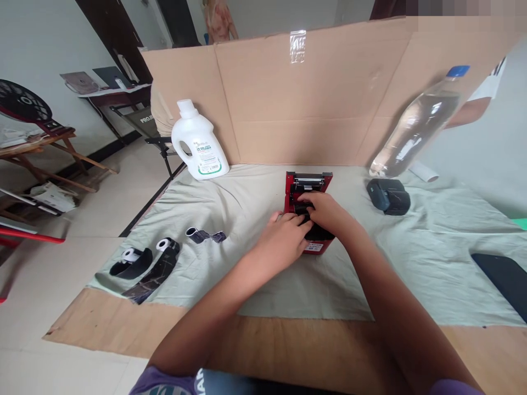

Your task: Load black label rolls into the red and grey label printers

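Observation:
A small red-and-black portable printer [314,248] stands on the cloth in front of me, its lid [308,181] raised and leaning back. My left hand [284,233] grips its left side, with fingers bent over the edge into the opening. From the right, my right hand [327,211] reaches into the compartment with fingers curled, beside the left fingertips. Whatever the right fingers pinch inside is hidden by the hands. A white sticker shows on the printer's near face.
Dark label rolls [162,269] and a short curled strip [206,236] lie to the left. A white detergent bottle [203,145] and a large clear bottle [420,123] lean against the cardboard screen [288,109]. A dark device [388,196] and a phone [504,280] lie right.

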`<act>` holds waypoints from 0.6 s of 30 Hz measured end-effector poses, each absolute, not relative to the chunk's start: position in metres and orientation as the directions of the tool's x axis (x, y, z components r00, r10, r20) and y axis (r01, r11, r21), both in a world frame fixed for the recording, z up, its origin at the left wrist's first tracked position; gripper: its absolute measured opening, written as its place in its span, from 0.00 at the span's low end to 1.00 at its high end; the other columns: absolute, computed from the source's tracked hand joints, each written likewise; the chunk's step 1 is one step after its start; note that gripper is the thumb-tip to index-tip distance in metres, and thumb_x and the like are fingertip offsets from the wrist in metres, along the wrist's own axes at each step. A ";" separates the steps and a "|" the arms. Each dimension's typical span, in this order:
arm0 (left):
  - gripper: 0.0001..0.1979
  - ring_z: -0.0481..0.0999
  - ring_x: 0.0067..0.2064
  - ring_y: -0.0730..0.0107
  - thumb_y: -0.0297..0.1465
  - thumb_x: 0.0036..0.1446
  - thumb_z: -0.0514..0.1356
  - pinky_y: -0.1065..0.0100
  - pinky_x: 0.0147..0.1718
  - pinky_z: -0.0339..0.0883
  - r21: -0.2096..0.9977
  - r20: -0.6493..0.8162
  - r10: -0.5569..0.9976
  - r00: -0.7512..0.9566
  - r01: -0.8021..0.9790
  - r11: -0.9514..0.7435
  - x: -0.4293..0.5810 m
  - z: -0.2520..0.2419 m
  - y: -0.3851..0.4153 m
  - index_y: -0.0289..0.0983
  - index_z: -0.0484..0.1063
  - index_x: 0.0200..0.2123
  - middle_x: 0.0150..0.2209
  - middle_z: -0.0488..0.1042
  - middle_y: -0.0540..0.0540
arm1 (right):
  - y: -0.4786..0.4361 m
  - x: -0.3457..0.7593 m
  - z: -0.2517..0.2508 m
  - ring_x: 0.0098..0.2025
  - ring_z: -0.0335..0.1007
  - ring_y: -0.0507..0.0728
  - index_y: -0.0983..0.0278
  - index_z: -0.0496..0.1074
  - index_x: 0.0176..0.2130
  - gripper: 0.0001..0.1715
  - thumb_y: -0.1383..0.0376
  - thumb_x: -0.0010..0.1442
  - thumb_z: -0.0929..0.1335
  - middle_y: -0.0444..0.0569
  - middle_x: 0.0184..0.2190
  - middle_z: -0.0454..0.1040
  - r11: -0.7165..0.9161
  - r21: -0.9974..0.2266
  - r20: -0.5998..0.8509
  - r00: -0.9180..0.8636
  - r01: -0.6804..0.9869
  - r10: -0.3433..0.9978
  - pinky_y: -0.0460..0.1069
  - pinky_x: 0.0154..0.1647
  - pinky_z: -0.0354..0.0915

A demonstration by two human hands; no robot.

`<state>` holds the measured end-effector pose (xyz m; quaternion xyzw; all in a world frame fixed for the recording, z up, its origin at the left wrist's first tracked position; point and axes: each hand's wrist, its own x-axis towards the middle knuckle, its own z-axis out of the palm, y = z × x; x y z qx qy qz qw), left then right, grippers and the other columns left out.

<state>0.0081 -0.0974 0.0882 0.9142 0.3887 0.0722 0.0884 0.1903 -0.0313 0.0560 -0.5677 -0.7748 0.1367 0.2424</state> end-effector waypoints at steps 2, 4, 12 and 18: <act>0.22 0.66 0.65 0.56 0.28 0.68 0.50 0.52 0.63 0.51 0.202 0.055 0.725 0.686 0.704 -0.681 0.009 0.089 -0.097 0.39 0.67 0.63 0.64 0.69 0.41 | -0.035 0.195 0.066 0.49 0.75 0.64 0.61 0.80 0.46 0.24 0.76 0.54 0.66 0.53 0.47 0.80 0.353 -0.479 0.227 -0.275 0.804 0.934 0.58 0.53 0.68; 0.22 0.66 0.65 0.56 0.28 0.69 0.48 0.51 0.64 0.51 0.185 0.057 0.723 0.689 0.704 -0.685 0.008 0.089 -0.096 0.40 0.66 0.64 0.64 0.69 0.42 | -0.042 0.201 0.080 0.44 0.76 0.63 0.59 0.81 0.41 0.17 0.72 0.55 0.68 0.50 0.41 0.81 0.353 -0.523 0.201 -0.290 0.776 0.936 0.57 0.49 0.69; 0.23 0.67 0.65 0.55 0.23 0.66 0.51 0.51 0.62 0.55 0.083 0.070 0.713 0.698 0.708 -0.701 0.008 0.090 -0.100 0.41 0.70 0.61 0.62 0.72 0.44 | -0.033 0.218 0.087 0.39 0.73 0.60 0.62 0.77 0.41 0.14 0.58 0.60 0.67 0.53 0.39 0.79 0.241 -0.676 0.548 0.257 0.696 0.796 0.55 0.42 0.68; 0.21 0.72 0.60 0.56 0.23 0.65 0.53 0.53 0.59 0.59 0.078 0.094 0.707 0.701 0.702 -0.708 0.014 0.094 -0.105 0.40 0.73 0.57 0.59 0.76 0.44 | -0.020 0.226 0.059 0.30 0.70 0.56 0.62 0.75 0.32 0.19 0.52 0.61 0.64 0.45 0.24 0.73 0.214 -0.875 0.356 0.277 0.434 0.892 0.53 0.40 0.69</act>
